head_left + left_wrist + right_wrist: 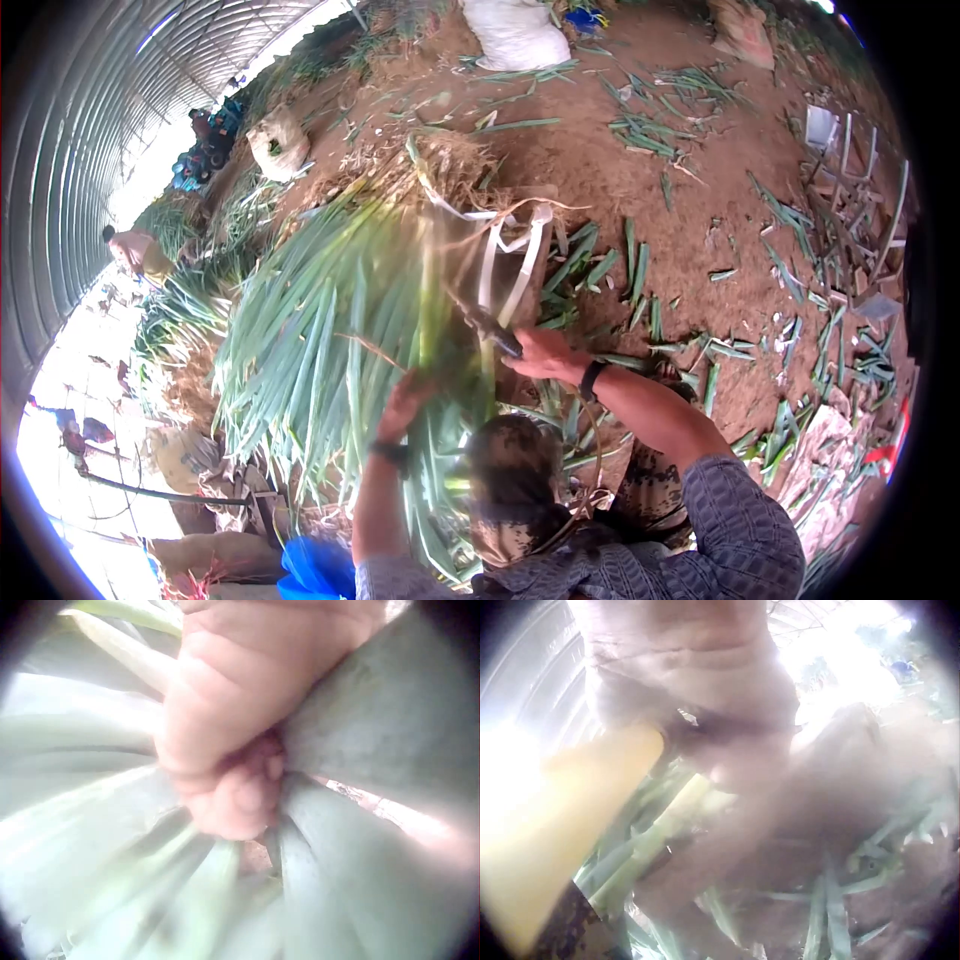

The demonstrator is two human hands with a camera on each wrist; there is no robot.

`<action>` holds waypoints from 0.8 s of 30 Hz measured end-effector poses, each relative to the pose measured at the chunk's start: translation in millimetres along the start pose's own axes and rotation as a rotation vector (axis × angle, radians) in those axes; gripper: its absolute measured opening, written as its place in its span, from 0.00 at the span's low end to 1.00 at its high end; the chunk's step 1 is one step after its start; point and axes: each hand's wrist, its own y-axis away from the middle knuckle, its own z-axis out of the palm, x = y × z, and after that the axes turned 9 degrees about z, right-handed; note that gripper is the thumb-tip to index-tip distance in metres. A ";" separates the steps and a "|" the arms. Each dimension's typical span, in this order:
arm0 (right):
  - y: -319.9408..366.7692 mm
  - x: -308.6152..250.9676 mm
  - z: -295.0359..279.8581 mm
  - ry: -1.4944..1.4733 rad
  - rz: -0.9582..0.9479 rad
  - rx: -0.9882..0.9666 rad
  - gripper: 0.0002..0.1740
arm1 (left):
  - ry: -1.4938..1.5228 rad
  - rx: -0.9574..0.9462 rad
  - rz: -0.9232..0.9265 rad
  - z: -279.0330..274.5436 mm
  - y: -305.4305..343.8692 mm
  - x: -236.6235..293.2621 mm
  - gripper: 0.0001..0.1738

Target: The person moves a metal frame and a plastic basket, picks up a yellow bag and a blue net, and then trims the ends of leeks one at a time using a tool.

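Observation:
A large heap of long green onions (330,300) lies in front of the person, roots at the far end. My left hand (405,400) grips green onion leaves at the heap's near right side. In the left wrist view, the curled fingers (232,799) of that hand sit among broad leaves. My right hand (545,355) holds a short, dark stick-like tool (490,328), its thin end toward the onions. A blurred yellow length (592,795) runs out of the right hand (697,697) in the right wrist view. White straps (510,260) stand just beyond the tool.
Cut leaf pieces (640,270) litter the soil to the right. Beyond the heap stand a white sack (515,35) and a smaller sack (278,145). A metal frame (850,200) is at far right. Another person (142,252) bends at left. Blue plastic (318,568) lies at the near left.

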 end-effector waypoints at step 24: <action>-24.1 -12.4 6.5 -0.042 0.016 -0.054 0.24 | -0.399 -0.143 0.254 -30.5 89.5 -53.3 0.10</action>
